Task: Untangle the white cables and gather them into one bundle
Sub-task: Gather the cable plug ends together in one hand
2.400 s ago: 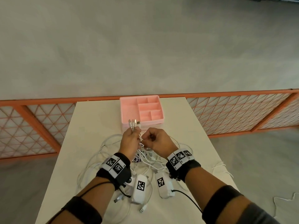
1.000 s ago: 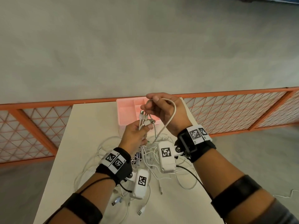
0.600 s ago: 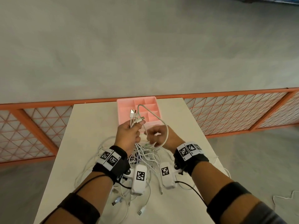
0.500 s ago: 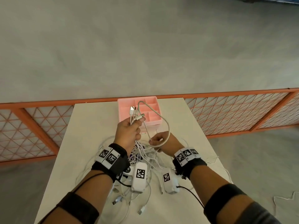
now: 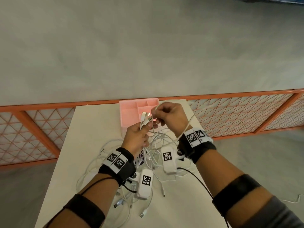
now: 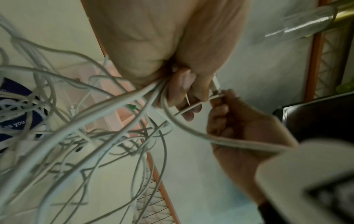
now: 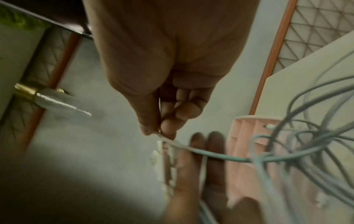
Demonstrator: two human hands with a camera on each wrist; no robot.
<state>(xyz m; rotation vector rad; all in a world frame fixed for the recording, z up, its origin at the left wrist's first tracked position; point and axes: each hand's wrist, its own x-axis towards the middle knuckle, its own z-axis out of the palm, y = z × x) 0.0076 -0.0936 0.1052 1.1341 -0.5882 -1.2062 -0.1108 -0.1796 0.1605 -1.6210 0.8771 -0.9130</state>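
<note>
Plug ends of several thin white cables (image 5: pixel 145 118) stood up out of the left hand (image 5: pixel 137 137), whose fingers were curled round the gathered strands, while the rest of the tangle (image 5: pixel 158 145) hung below that fist onto the cream-coloured table (image 5: pixel 92 129). Just beside those plugs, the right hand (image 5: pixel 169 117) pinched a single white strand (image 7: pixel 210 154) between thumb and fingertips (image 7: pixel 168 128), its other fingers loosely curled behind the pinch. From the pinch, that strand ran back past the left fingers into the knot of loops in front of the pink compartmented plastic tray (image 5: pixel 131 111).

Judging by this, the step was feeding one more freed end into the held bunch. Doing it well probably meant laying the plug level with the others above the left thumb, opening that grip only slightly so nothing slipped out. Drawing the strand through slowly seemed wise, since a sharp tug could tighten the loops hanging below the left fingers.
</note>
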